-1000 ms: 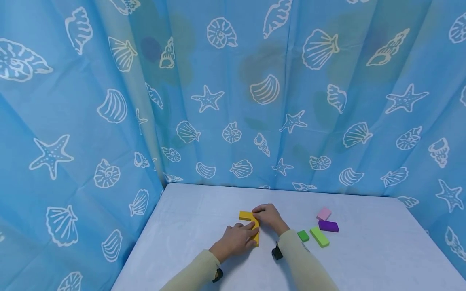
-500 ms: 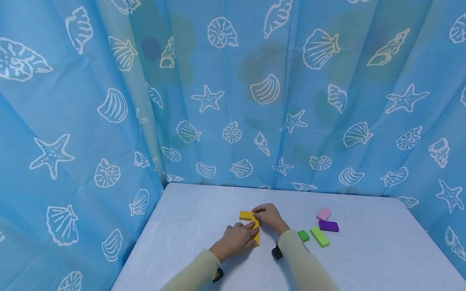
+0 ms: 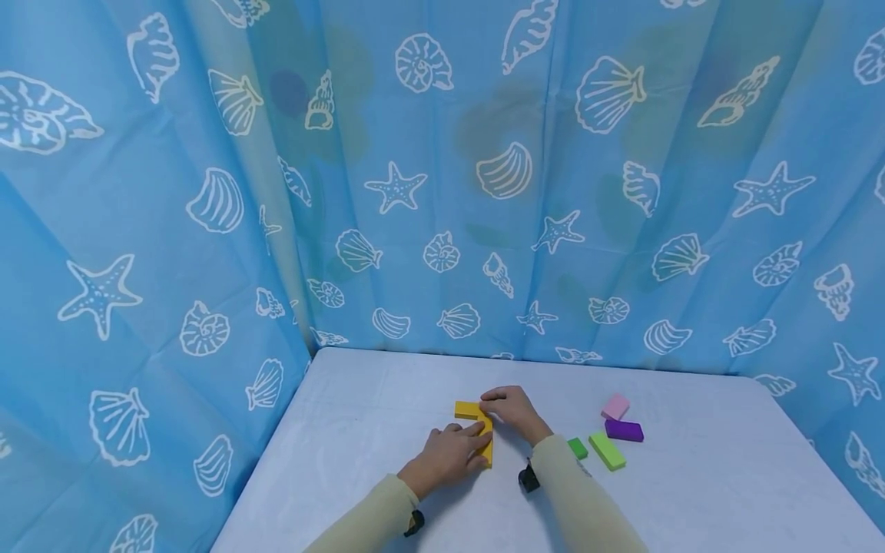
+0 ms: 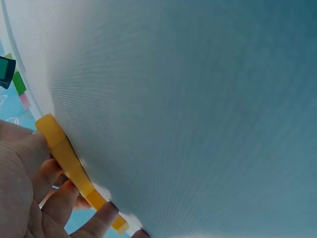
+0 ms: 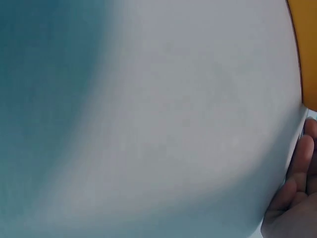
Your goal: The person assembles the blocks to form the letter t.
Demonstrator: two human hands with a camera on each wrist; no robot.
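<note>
Yellow blocks [image 3: 466, 410] lie in an angled shape on the white table. My left hand [image 3: 448, 455] is over the near arm of the shape, its thumb at the near end and fingers across the blocks. The left wrist view shows the thumb and fingers of the left hand [image 4: 47, 183] along the row of yellow blocks [image 4: 72, 166]. At the far corner, my right hand [image 3: 512, 408] has its fingertips bent onto a yellow block. Beside the yellow piece [image 5: 304, 49] in the right wrist view, part of the right hand [image 5: 294, 203] shows. Both hands hide parts of the blocks.
To the right lie a pink block [image 3: 615, 406], a purple block [image 3: 624, 430], a light green block [image 3: 608, 451] and a small green block [image 3: 578, 448], which the right sleeve partly covers. A blue shell-print curtain [image 3: 442, 207] hangs behind the white table [image 3: 373, 384].
The right wrist and forearm have shifted slightly to the right, so the sleeve covers part of the small green block. The left hand and the yellow blocks look unchanged.
</note>
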